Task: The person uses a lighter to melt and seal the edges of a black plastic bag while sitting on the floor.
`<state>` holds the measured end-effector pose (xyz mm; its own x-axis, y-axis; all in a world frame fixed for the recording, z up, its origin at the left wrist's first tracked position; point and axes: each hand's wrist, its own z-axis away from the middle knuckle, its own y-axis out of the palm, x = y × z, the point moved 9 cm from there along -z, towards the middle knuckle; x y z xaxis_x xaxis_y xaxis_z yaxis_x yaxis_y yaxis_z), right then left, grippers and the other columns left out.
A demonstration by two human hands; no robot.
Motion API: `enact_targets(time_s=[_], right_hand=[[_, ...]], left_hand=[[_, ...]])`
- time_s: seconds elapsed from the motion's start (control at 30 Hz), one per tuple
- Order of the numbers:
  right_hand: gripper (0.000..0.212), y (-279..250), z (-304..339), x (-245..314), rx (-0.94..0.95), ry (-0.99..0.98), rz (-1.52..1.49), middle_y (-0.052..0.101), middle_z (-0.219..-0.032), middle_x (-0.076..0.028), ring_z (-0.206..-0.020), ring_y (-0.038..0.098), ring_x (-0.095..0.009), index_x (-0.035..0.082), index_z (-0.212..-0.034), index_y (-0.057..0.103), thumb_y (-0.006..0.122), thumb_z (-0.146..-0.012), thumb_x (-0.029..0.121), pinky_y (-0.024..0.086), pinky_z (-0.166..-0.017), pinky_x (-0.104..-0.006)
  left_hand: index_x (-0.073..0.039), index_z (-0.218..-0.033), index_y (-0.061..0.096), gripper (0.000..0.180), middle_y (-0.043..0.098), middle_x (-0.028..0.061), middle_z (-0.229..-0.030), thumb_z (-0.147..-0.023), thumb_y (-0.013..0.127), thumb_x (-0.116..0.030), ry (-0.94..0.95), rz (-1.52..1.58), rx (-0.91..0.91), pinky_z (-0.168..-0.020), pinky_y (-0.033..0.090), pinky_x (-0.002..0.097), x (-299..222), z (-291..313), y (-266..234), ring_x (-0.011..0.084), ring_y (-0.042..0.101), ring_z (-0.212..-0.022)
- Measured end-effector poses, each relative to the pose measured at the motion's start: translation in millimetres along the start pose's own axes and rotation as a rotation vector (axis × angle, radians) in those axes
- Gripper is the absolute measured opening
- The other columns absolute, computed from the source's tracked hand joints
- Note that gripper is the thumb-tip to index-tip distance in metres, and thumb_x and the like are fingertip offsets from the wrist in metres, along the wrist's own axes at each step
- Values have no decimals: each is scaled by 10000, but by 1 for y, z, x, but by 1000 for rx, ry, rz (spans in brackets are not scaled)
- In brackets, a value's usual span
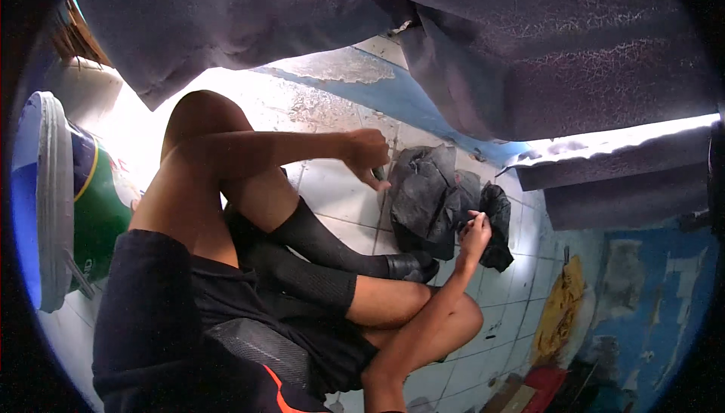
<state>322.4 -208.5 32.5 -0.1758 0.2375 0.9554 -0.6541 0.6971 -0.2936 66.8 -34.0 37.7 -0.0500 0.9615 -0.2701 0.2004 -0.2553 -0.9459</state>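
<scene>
My left hand is closed around a small dark-green object; most of it is hidden by the fingers, so its kind is unclear. Just right of that hand, a crumpled dark grey plastic bag lies on the tiled floor. My right hand is over the bag's right side with its fingertips pinched together. Something small and pale may be between them, too small to name. A shinier black bag part lies beside this hand.
My bent legs in black socks and black shoes border the bag. A large green and white bucket stands at left. Dark cloth hangs overhead. A yellow cloth hangs by the blue wall at right.
</scene>
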Motion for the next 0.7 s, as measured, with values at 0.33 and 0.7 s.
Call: enact_targets(time_s=[0.33,0.7], right_hand=[[345,-3,-1,-7,39,30,-33,370,-580,49,-388,335,-50,54,-914,591,430,-991,349,261,-350,-220],[336,-3,4,-3,17,7,-17,379,-584,57,-411,345,-38,68,-907,601,442,-986,353,258,-368,-213]], left_hand=[[-41,-595,663,627,593,158,-569,-691,604,-658,-242,105,-168,-554,497,422,40,2,-33,328,625,-562],[-67,-633,646,540,589,150,-574,-706,644,-602,-121,24,-194,-521,478,434,13,-4,-35,360,596,-540]])
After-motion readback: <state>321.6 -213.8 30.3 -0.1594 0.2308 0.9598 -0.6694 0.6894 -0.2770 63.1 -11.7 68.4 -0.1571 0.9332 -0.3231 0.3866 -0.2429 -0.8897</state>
